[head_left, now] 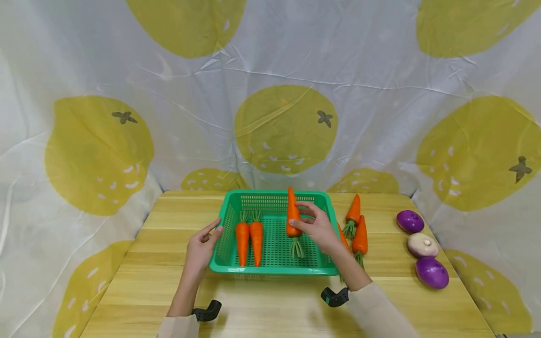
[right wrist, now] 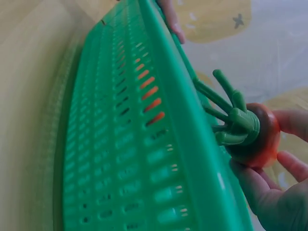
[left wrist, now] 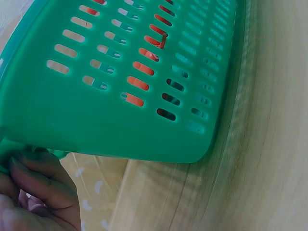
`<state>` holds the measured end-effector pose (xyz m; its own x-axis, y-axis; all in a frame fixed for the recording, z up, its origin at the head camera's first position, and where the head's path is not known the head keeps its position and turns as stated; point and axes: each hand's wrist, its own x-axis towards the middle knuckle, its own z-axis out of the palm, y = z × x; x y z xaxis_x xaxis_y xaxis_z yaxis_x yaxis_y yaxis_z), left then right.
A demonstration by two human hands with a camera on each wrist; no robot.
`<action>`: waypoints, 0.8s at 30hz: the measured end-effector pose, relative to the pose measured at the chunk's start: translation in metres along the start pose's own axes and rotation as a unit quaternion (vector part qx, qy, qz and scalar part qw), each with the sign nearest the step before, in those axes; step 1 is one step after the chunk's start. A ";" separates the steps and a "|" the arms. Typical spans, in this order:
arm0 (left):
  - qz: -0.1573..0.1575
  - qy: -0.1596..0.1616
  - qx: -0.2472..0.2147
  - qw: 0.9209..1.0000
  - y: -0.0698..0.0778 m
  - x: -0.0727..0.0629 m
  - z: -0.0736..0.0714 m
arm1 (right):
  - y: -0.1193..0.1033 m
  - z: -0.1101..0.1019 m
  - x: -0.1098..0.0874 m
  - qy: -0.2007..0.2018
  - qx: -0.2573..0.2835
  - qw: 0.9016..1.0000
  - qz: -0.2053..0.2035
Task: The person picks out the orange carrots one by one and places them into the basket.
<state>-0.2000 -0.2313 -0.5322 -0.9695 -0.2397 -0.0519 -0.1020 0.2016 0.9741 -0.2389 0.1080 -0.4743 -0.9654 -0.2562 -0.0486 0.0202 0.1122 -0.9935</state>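
Carrot (head_left: 293,213) in right hand (head_left: 320,230), over green basket (head_left: 274,271)

To handle this carrot well, I think the hand should lower it slowly, support the thick end, and let go only when its side rests on the basket floor. The room to the right of the two lying carrots (head_left: 256,239) seems enough. Those two have their stalks at the far side; the held one has its stalks (head_left: 297,249) toward the person, so a half turn would be needed to match them. The left hand (head_left: 200,249) pinches the left rim, which should help against sliding.

The right thumb and fingers are closed around the thicker half of the carrot. The stalks are free on the near side of this grip, and the pointed tip extends beyond the fingers, away from the person.
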 end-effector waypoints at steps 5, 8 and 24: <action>0.003 0.003 0.004 1.000 0.000 0.000 0.001 | 0.005 0.015 0.006 0.000 -0.017 1.000 0.005; 0.005 0.005 0.003 1.000 0.001 0.000 0.001 | 0.008 0.022 0.010 -0.005 -0.019 1.000 0.004; 0.007 0.005 0.008 1.000 0.003 -0.001 0.000 | 0.017 0.046 0.023 -0.010 -0.062 0.998 0.023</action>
<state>-0.1991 -0.2301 -0.5295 -0.9684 -0.2466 -0.0366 -0.0927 0.2202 0.9710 -0.2488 0.0603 -0.4975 -0.9586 -0.2677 -0.0972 0.0308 0.2420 -0.9698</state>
